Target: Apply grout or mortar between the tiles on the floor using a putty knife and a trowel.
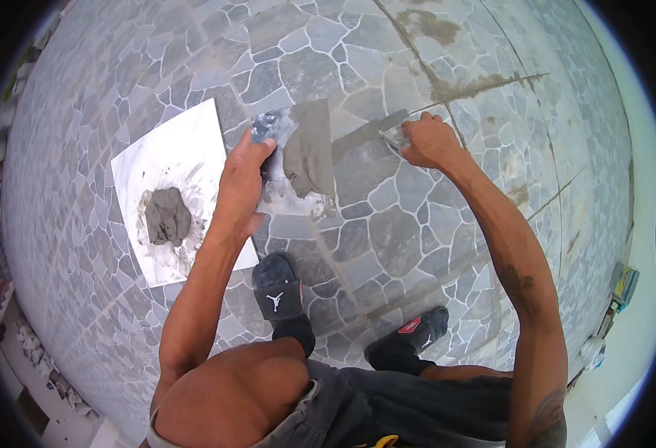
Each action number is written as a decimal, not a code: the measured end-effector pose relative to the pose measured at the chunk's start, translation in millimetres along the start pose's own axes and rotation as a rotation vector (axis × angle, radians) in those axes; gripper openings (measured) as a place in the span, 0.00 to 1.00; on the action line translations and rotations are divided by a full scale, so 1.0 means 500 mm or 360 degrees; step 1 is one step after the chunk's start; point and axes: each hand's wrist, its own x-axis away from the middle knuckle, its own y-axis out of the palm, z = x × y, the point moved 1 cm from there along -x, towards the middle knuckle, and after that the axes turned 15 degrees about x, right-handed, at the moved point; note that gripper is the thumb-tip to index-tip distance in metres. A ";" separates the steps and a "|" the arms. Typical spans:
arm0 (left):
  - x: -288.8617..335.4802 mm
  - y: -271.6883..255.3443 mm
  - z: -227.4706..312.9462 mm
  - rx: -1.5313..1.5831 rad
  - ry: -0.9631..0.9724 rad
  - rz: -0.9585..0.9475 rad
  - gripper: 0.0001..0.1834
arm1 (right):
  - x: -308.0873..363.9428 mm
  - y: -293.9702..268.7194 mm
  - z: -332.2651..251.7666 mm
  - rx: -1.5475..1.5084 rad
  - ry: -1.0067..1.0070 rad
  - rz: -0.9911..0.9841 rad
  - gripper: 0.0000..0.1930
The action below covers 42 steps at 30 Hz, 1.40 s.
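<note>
My left hand (241, 178) grips the left edge of a flat rectangular plate (276, 196), thumb on top. Grey mortar (310, 149) coats the plate's right part. To the left, a white tile (197, 134) lies on the floor with a heap of wet mortar (168, 216) and smears on it. My right hand (434, 142), out to the right, is closed on a small flat scraper (395, 136). Its blade is at the floor, at the end of a damp grey mortar strip (365, 153) running from the plate's side. The scraper's grip is hidden in my fingers.
Stone-patterned floor tiles (399, 243) spread all around, with dark joint lines and mortar stains (485, 86) at upper right. My feet in black slides (276, 287) stand close behind the plate. A pale wall (645, 299) and a green-yellow item (625, 287) are at far right.
</note>
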 end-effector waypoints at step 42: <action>-0.065 0.101 -0.072 -0.0005 -0.0077 -0.0094 0.23 | -0.099 0.085 0.317 0.0115 0.0072 -0.0341 0.24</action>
